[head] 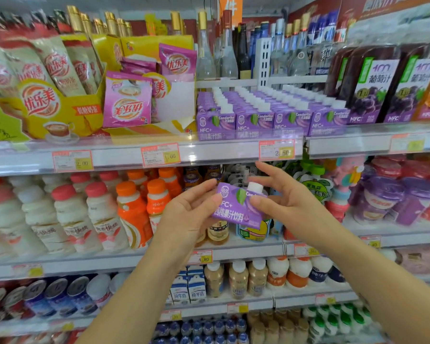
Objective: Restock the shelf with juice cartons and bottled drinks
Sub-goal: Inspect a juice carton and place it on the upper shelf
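Centre of frame, nearest: one purple juice carton (237, 209) held in the air by both hands. Readable print on its face: "NFC+", a green leaf, the start of a brand word "Cen…", and a line of Chinese characters too blurred to read.

Left hand (184, 214): thumb and forefinger pinch the carton's left edge; the other fingers are hidden.
Right hand (292, 203): thumb pressed on the front face, lower fingers behind the carton, gripping; forefinger stretched out above, touching nothing.

Carton orientation: long axis near vertical, white cap (255, 187) up, top tipped slightly to the right, printed face toward the camera.

Behind the carton, mid frame: small bottles with orange caps (157, 194) on a shelf.

Above, on the next shelf edge (209, 155): price tag "2.50" (277, 150); further left, tags "1.00" and "2.00".

On that shelf, right of centre: row of matching cartons (271, 120), "Condorito", "NFC+".

Upper right: dark bottles (372, 88) marked "100", "NFC".

Upper left: pink and yellow packets (127, 103), Chinese lettering.
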